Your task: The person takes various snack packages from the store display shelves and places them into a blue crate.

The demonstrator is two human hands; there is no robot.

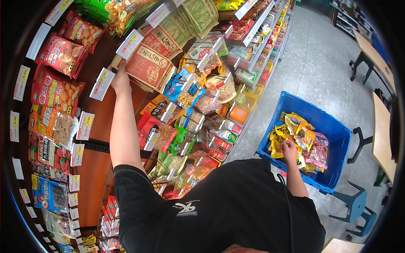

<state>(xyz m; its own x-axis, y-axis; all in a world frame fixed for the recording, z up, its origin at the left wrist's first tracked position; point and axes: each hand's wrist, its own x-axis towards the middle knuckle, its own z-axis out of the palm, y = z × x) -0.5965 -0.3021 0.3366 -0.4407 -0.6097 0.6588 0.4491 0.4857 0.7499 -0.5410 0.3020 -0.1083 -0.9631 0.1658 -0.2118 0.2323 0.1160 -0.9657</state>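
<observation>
The orange packet [304, 137] lies in the blue bin [328, 125] just beyond your curled right hand [289, 150], the nearer one, while your left hand [121, 79] is well apart beside the red-brown packets [150, 67], and I cannot tell whether either hand grips anything.

The left hand [120, 79] has its fingertips hidden beside a red pack [149, 66], its grip unclear. Beyond that hand, a green bag [120, 12] is cut off by the top edge. Under the right hand [290, 149], piled bags [276, 144] hide the floor of the crate [336, 141]
</observation>
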